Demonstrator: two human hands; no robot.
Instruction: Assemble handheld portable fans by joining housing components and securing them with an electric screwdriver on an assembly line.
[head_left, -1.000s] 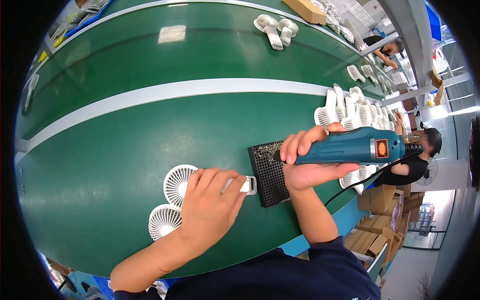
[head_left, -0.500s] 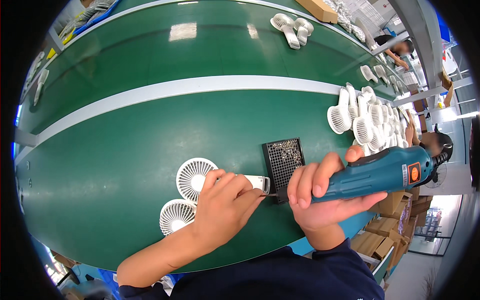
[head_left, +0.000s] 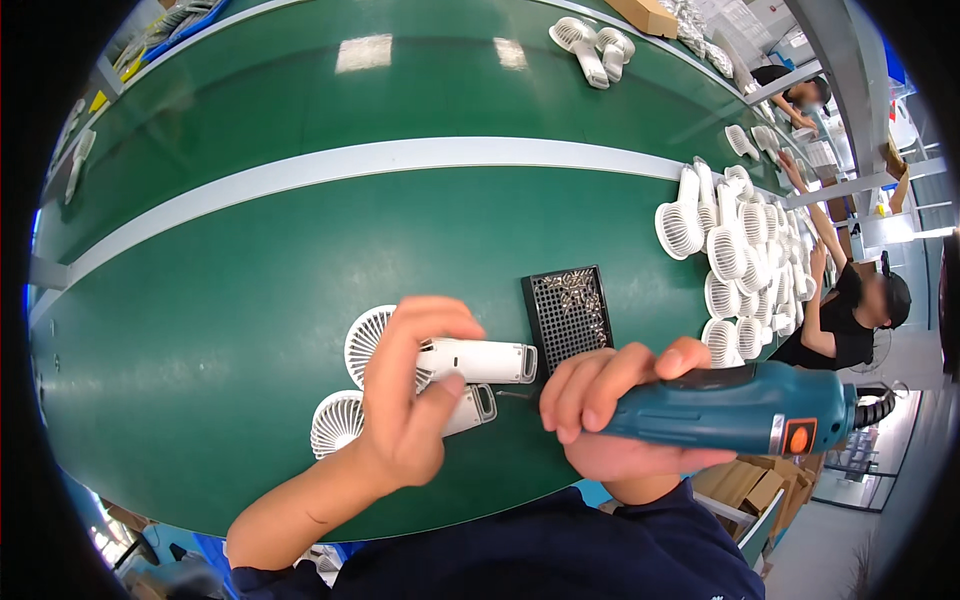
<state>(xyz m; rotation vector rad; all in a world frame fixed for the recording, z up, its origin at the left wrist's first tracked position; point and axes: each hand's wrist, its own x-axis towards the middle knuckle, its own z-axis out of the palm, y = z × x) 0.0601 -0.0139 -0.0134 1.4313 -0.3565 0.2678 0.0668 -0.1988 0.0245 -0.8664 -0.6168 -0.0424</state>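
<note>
My right hand point(head_left: 610, 410) is wrapped round a teal electric screwdriver point(head_left: 715, 415). Its thin bit points left, close to the handle end of the nearer white handheld fan point(head_left: 335, 422). Beside that one lies a second white handheld fan point(head_left: 495, 362), its handle also toward the right. My left hand point(head_left: 405, 410) curves over both fans with thumb and fingers apart, hiding parts of their heads and handles. I see nothing held in it. A black perforated tray point(head_left: 560, 338) with small metal screws at its far end sits just beyond the screwdriver tip.
A pile of white handheld fans point(head_left: 745, 260) covers the right of the green table point(head_left: 230, 290). Beyond a pale rail point(head_left: 400, 157), two more fans point(head_left: 590, 50) lie on a green surface. A co-worker in black point(head_left: 840, 320) reaches toward the pile.
My left hand has lifted off the farther fan's handle end and its fingers have spread. The screwdriver has moved nearer to me, its bit now by the other fan. The co-worker's arms have reached out farther.
</note>
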